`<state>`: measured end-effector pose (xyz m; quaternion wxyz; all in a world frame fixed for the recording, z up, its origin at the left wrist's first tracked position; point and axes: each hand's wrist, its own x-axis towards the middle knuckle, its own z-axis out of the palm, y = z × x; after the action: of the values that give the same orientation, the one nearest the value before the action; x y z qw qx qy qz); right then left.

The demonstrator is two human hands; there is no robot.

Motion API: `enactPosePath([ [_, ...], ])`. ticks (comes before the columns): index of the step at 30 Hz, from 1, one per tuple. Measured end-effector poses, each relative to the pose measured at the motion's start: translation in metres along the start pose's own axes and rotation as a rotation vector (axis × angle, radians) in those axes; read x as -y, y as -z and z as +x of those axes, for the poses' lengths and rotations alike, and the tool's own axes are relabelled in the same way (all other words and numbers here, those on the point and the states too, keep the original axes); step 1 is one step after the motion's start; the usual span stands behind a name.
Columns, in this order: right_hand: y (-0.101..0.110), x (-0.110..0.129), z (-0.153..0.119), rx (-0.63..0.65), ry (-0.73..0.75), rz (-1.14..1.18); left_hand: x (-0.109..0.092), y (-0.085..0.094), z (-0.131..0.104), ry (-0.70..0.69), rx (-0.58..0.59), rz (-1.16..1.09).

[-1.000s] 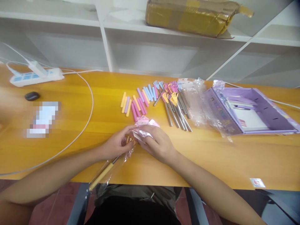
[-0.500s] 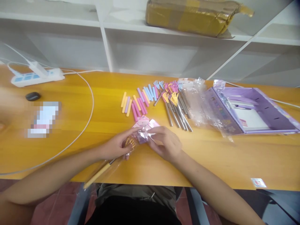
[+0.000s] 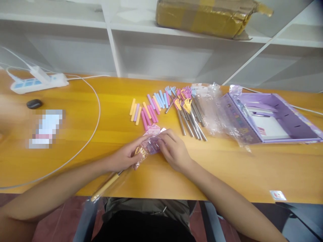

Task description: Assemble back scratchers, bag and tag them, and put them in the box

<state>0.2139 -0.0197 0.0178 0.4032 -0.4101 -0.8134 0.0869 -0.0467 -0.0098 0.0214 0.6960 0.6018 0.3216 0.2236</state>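
My left hand (image 3: 126, 156) is closed around a clear plastic bag (image 3: 123, 174) with a yellow back scratcher (image 3: 107, 185) inside, its claw end by my fingers and its handle slanting down left past the table edge. My right hand (image 3: 174, 149) pinches the bag's upper end, fingers together. Pink and purple cards (image 3: 152, 129) lie under and behind the bag, partly hidden by my fingers. Behind my hands are several coloured sleeves (image 3: 147, 111) in yellow, pink, purple and blue. Several metal back scratchers (image 3: 193, 117) with coloured claws lie right of them.
Clear bags (image 3: 214, 111) lie beside an open purple box (image 3: 262, 141) at the right. At the left are a power strip (image 3: 40, 83), a black mouse (image 3: 34, 104), a blurred-out phone (image 3: 47, 127) and a looping white cable (image 3: 99, 111). A taped parcel (image 3: 204, 16) sits on the shelf.
My right hand has shifted slightly left and up, its fingers drawn closer together on the bag's end. The bag's upper part now lies more over the cards. My left hand has barely moved.
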Motion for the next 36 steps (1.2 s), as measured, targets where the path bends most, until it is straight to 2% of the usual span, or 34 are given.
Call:
enactPosePath([
  [3,-0.002,-0.002,-0.001,-0.023,-0.09,0.095,0.003,0.0,0.0,0.058,0.023,0.004],
  [9,-0.015,-0.006,-0.009,-0.066,-0.325,0.283,0.002,0.002,0.002,0.034,0.061,-0.099],
  [16,-0.014,-0.008,-0.01,0.04,-0.355,0.332,0.003,0.004,0.002,0.043,0.072,-0.156],
  [18,-0.014,-0.009,-0.009,0.028,-0.371,0.358,0.004,0.004,0.002,0.033,0.079,-0.161],
  [24,-0.019,-0.012,-0.009,0.072,-0.528,0.748,0.007,0.005,0.002,0.007,0.087,-0.145],
  [31,-0.016,-0.008,-0.006,-0.13,-0.619,0.703,0.0,0.006,0.003,-0.019,0.114,-0.106],
  [34,-0.013,-0.007,-0.004,-0.142,-0.635,0.684,-0.003,0.006,0.003,-0.042,0.1,-0.027],
  [36,-0.012,-0.006,-0.003,-0.136,-0.628,0.692,-0.003,0.006,0.002,-0.005,0.092,-0.055],
])
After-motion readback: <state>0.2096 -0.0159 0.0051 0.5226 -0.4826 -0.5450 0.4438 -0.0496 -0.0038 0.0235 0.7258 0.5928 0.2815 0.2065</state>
